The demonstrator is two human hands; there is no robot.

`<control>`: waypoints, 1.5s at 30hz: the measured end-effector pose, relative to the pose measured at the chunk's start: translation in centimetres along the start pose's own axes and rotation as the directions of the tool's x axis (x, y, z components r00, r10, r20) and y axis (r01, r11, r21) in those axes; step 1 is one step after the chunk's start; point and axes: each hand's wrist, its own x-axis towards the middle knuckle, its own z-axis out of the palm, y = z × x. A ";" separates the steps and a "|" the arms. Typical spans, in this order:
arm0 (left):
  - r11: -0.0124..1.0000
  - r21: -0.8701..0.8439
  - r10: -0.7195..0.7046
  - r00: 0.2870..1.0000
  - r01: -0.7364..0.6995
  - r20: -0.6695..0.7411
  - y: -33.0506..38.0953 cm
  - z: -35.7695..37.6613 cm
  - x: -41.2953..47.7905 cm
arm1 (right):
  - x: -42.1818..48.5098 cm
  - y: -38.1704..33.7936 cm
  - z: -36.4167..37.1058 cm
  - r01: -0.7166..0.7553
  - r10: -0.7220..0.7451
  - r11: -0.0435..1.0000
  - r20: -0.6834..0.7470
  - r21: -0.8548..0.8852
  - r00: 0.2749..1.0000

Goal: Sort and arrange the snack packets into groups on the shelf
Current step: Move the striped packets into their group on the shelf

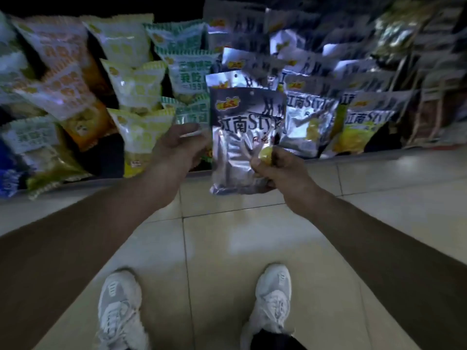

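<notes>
Along the back of the view, the shelf point(252, 173) carries the snack packets in rough groups: orange, yellow and green bags on the left, a row of silver packets point(310, 122) on the right, standing and leaning back. Below it, over the tiled floor point(252, 236), the person holds one silver packet point(242, 137) just in front of that silver row. Its long axis runs upright, hang-hole end at the top, printed face toward the camera. It looks light, thin and crinkly, probably slick foil that bends easily, so the stiffer sealed edges seem the safest hold. The right hand point(278, 170) pinches its lower right side, thumb on the front. The left hand point(177, 145) sits at its left edge, fingers loosely curled; whether it grips the packet cannot be told.
</notes>
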 end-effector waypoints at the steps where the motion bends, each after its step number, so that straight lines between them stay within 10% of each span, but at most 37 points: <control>1: 0.995 0.097 0.016 1.000 -0.015 -0.012 -0.6 1.7 0.3 | 0.1 0.2 -2.1 -0.008 0.009 1.000 -0.049 0.008 0.999; 4: 0.924 0.371 0.092 0.995 -0.095 0.025 -2.5 5.8 1.0 | 0.8 1.1 -8.1 -0.036 0.043 0.999 -0.179 0.039 0.983; 8: 0.570 0.805 0.107 0.986 -0.165 0.126 -4.9 7.9 1.9 | 2.6 2.2 -13.9 -0.039 0.040 0.999 -0.264 0.012 0.964; 16: 0.104 0.993 0.234 0.972 -0.058 0.032 -8.5 6.7 3.3 | 7.3 3.4 -14.1 0.029 -0.072 0.986 -0.253 -0.167 0.965; 24: 0.056 0.998 0.186 0.983 -0.021 0.010 -10.0 4.9 5.0 | 11.6 4.9 -6.0 0.120 -0.170 0.957 -0.180 -0.263 0.969; 28: -0.009 0.999 0.134 0.990 -0.043 0.043 -10.7 4.3 4.6 | 9.7 5.9 -4.1 0.212 -0.502 0.770 -0.366 -0.602 0.784; 31: -0.011 0.998 0.120 0.990 -0.068 0.069 -10.7 4.0 4.5 | 7.2 8.0 -3.1 0.521 -0.651 0.471 0.118 -0.711 0.750; 34: -0.016 0.996 0.114 0.990 -0.086 0.087 -10.5 3.8 4.4 | 7.2 9.5 -2.4 0.498 -0.319 0.254 0.415 -0.829 0.852; 45: 0.343 0.939 0.037 0.999 -0.005 -0.009 -8.3 -1.6 -2.2 | 7.5 3.3 -0.4 0.299 0.064 0.213 0.318 -0.930 0.946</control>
